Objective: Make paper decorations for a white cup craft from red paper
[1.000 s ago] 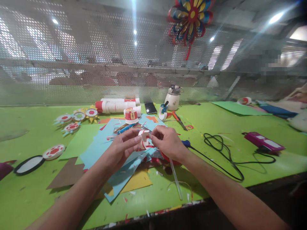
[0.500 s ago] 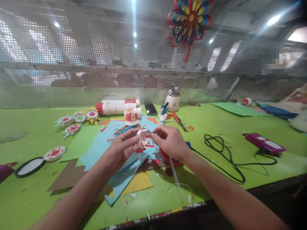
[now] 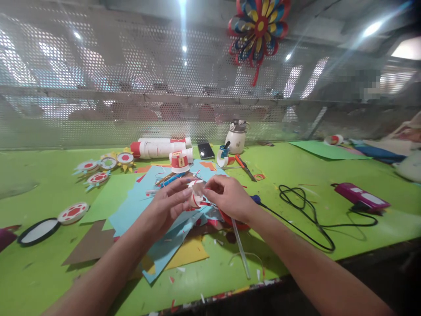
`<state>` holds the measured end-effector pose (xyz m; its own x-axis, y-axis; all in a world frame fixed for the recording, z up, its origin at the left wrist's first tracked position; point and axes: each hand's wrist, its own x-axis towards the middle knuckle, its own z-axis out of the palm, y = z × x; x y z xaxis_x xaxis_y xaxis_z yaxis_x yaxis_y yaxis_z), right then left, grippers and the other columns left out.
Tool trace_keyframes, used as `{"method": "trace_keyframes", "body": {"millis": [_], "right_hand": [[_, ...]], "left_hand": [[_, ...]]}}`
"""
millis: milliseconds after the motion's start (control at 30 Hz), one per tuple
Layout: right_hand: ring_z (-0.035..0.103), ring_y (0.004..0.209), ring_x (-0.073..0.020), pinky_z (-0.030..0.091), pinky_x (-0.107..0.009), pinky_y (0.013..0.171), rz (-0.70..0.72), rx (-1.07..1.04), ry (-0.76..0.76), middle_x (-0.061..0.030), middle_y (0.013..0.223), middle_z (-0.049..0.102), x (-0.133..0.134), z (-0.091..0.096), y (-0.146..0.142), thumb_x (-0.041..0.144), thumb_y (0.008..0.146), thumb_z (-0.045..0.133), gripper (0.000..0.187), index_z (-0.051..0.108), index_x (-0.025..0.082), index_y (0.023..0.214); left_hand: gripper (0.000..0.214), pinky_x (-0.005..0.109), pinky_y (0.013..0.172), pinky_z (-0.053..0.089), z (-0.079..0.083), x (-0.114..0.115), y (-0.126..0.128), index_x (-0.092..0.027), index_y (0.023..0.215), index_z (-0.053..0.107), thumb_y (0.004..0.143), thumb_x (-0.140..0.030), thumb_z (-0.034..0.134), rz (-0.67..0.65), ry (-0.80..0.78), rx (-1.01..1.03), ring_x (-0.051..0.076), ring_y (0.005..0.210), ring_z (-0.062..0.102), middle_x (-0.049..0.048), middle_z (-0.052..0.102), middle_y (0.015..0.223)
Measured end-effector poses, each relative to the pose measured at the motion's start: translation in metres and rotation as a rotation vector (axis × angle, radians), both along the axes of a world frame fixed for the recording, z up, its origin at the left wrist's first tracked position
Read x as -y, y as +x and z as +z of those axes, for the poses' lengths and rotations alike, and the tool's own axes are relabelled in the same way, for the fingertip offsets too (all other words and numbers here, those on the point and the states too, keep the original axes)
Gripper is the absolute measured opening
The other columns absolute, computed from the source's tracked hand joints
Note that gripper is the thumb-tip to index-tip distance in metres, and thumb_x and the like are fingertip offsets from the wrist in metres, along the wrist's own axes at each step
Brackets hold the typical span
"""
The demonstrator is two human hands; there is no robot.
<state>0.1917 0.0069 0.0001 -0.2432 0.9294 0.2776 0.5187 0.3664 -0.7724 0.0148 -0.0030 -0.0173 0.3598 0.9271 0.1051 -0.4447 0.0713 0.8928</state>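
L hand, half-curled, grips white paper ring over worktop, 5 o'clock from cup; R hand, fingers nearly meeting alongside, hold unclear, in apparent shaping step, next needing steady pinch.

Left grip covering near side of white paper piece right now! Right grip: fingertips blurred, contact with piece too small to call. Under right palm, red thing, mostly hidden. Just beyond left grip, red-banded cup, markings too tiny to read. Far left of grips, purple thing sliced by edge. High above both, flower ornament, top cut off!
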Motion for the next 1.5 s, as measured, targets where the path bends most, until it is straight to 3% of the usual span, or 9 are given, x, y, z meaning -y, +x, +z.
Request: {"method": "trace_keyframes", "body": {"millis": [233,467,833,1067,1200,1500], "right_hand": [[0.046,0.055,-0.0098,0.037,-0.023,0.052,0.027,-0.028,0.041,0.0025,0.061,0.055,-0.001,-0.004,-0.002,0.020,0.077,0.058,0.011,0.056,0.016,0.067],[0.048,0.055,-0.0102,0.039,-0.024,0.054,0.044,-0.079,0.011,0.0024,0.061,0.056,-0.001,-0.003,-0.003,0.018,0.078,0.058,0.010,0.055,0.017,0.069],[0.052,0.059,-0.0126,0.041,-0.026,0.057,0.004,-0.073,-0.028,0.0001,0.065,0.058,0.000,-0.003,-0.003,0.024,0.075,0.060,0.008,0.058,0.017,0.073],[0.057,0.070,-0.0155,0.048,-0.031,0.066,0.077,-0.290,-0.018,-0.0049,0.078,0.063,0.003,0.006,0.003,0.034,0.075,0.063,0.021,0.060,0.015,0.085],[0.058,0.070,-0.0149,0.049,-0.031,0.065,0.110,-0.322,-0.034,-0.0045,0.080,0.064,0.004,0.005,0.002,0.035,0.075,0.066,0.024,0.061,0.016,0.089],[0.058,0.069,-0.0129,0.048,-0.029,0.067,0.236,-0.346,-0.054,-0.0030,0.079,0.064,0.006,0.002,0.000,0.031,0.079,0.064,0.015,0.065,0.017,0.084]], "left_hand": [[0.028,0.030,0.076,0.052,0.001,0.002,-0.001,-0.013,0.105,0.065,0.078,-0.021,0.066,-0.012,0.019,-0.041,0.018,0.087,0.062,0.0105,0.063,0.109],[0.028,0.029,0.071,0.054,0.000,0.000,0.000,-0.012,0.102,0.066,0.076,-0.021,0.068,0.041,-0.026,-0.030,0.017,0.079,0.063,0.0107,0.066,0.103],[0.027,0.032,0.070,0.053,-0.001,-0.003,-0.001,-0.012,0.104,0.066,0.080,-0.024,0.062,-0.005,-0.040,0.004,0.019,0.079,0.063,0.0105,0.067,0.095],[0.026,0.028,0.060,0.051,-0.003,-0.006,-0.004,-0.012,0.101,0.066,0.081,-0.027,0.060,0.005,-0.190,0.060,0.017,0.068,0.062,0.0087,0.067,0.084],[0.024,0.026,0.053,0.048,-0.005,-0.005,-0.002,-0.012,0.096,0.066,0.081,-0.030,0.060,-0.073,-0.215,0.086,0.017,0.061,0.063,0.0083,0.066,0.074],[0.026,0.022,0.049,0.049,-0.004,-0.003,0.000,-0.011,0.092,0.066,0.083,-0.033,0.057,-0.168,-0.232,0.069,0.016,0.058,0.064,0.0116,0.070,0.078]]}}
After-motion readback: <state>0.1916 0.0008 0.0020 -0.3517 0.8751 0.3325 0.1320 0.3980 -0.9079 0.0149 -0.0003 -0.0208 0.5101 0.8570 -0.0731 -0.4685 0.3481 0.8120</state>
